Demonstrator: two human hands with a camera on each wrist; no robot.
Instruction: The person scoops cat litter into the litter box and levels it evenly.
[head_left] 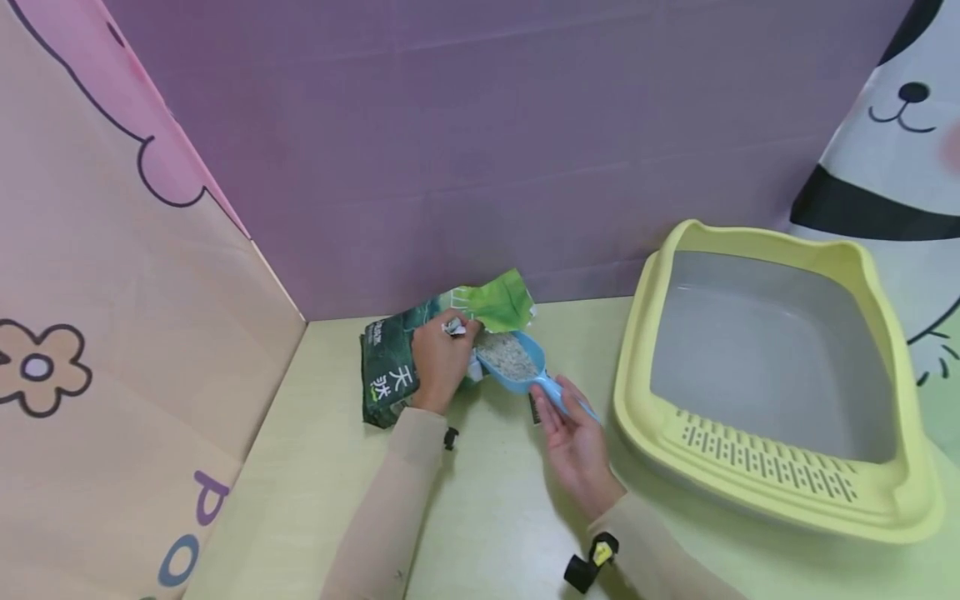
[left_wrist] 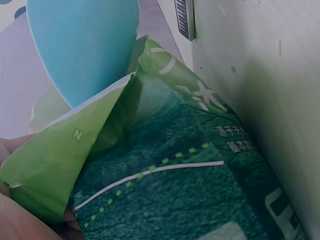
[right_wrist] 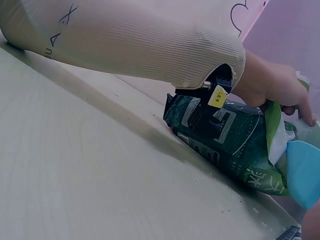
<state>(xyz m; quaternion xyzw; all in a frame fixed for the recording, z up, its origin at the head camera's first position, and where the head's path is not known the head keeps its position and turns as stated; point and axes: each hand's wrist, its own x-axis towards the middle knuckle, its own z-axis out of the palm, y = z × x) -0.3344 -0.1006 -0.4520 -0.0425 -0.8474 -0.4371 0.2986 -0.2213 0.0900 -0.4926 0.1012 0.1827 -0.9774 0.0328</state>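
Observation:
A dark green bag [head_left: 390, 379] with a bright green top lies on the table against the back wall. My left hand [head_left: 440, 360] pinches the torn edge of its mouth; in the left wrist view the green flap [left_wrist: 47, 165] is folded back beside the fingers. By its handle my right hand [head_left: 576, 448] holds a blue scoop [head_left: 555, 392], whose bowl sits right at the bag's mouth. Pale, grainy litter [head_left: 508, 357] fills the bowl. The right wrist view shows the scoop's blue underside [right_wrist: 303, 172] close to the opening.
To the right stands a yellow litter box [head_left: 633, 400] with a grey inside and a slotted front ledge. Small pale bits [right_wrist: 255, 210] are scattered on the table beside the bag. A small black-and-white striped item [left_wrist: 185, 20] lies near the scoop. Purple cloth [head_left: 465, 167] covers the back wall.

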